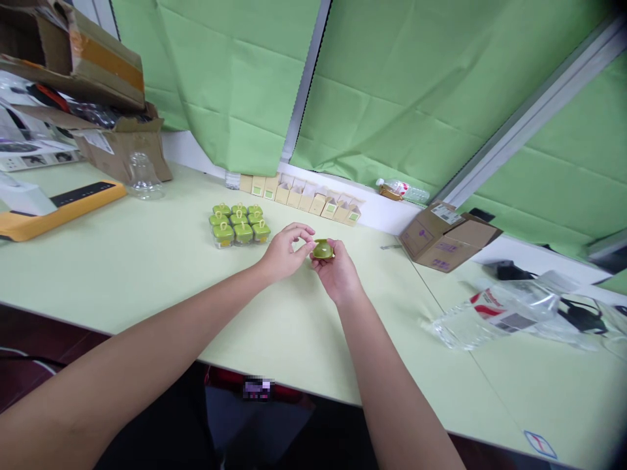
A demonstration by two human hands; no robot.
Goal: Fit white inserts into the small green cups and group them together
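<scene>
1. Olive-green and glossy, a small rounded piece (pixel 323 249) sits right at the centre of the frame, up above the pale green tabletop (pixel 279 326), and that's where both of my hands meet!
2. My right hand (pixel 339 267) has it, thumb along the upper edge, fingers curled beneath, a firm grip around its side.
3. Over comes the view to my left hand (pixel 288 253): loosely curled, thumb and forefinger apart, their tips right beside the piece; whether they touch it, I cannot tell.
4. Just left of centre, nine green-lidded clear containers (pixel 239 219) stand packed three by three, pale loops on top.
5. Behind them, running toward upper centre, a row of small cardboard boxes (pixel 308 200) lines the wall, several with flaps up.
6. Right side now: a plastic bottle (pixel 410 191) lying on its side by the wall, an open brown carton (pixel 435 241) tilted near it, and a big clear bottle (pixel 499 313) lying closer to me.
7. Far left, a yellow-orange device (pixel 73 210) beside a clear jar (pixel 145 179).
</scene>
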